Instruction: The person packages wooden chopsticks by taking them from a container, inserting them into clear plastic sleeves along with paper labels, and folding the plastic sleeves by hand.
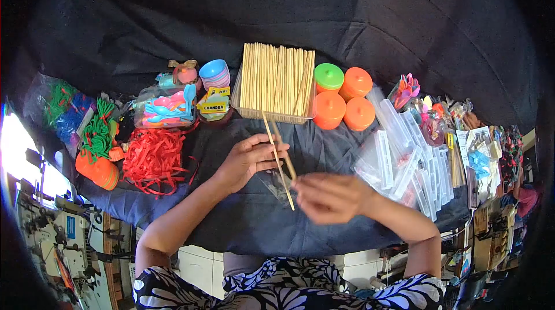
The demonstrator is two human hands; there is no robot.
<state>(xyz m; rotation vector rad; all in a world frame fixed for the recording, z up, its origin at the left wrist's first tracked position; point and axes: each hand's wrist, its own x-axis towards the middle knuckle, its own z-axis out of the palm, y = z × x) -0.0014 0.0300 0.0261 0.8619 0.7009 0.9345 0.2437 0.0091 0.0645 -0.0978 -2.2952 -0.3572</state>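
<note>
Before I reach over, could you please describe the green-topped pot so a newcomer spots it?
On the black cloth, find the clear tray of wooden sticks. Just right of it, beside three orange pots, stands the green-topped pot: its lid alone is green.

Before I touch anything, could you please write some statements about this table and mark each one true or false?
1. Many wooden sticks fill the clear tray. True.
2. The red ribbons lie to the right of the tray. False: they lie to its left.
3. Of the four round containers right beside the tray, three have orange tops and one has a green top. True.
4. The left hand is empty. False: it holds a thin stick.
5. The spoons left of the tray are all green. False: they are blue and pink.
6. The table cloth is dark. True.
</note>
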